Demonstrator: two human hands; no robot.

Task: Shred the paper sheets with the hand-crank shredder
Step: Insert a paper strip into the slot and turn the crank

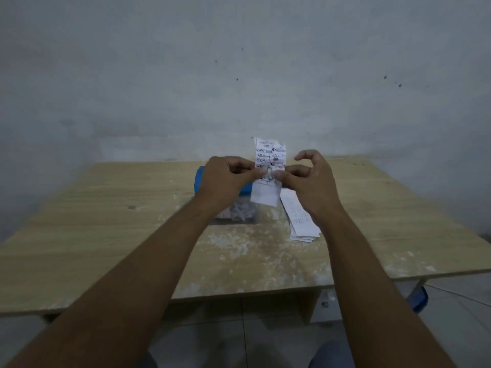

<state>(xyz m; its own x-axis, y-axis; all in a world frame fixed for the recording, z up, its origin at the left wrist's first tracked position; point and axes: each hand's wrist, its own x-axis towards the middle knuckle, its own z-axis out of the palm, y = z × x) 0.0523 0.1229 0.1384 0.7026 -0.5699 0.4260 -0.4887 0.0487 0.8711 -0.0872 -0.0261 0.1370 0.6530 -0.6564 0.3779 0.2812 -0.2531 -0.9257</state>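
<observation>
Printed paper strip [270,166], seemingly folded, upright

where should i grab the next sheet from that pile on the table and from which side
Take the top sheet of the pile by its near short end, coming from the right with the right hand. The sheets lie flat and fanned, so the near edges are staggered and easy to peel apart. The shredder blocks the left side, and the left hand is pinching the held strip.
</observation>
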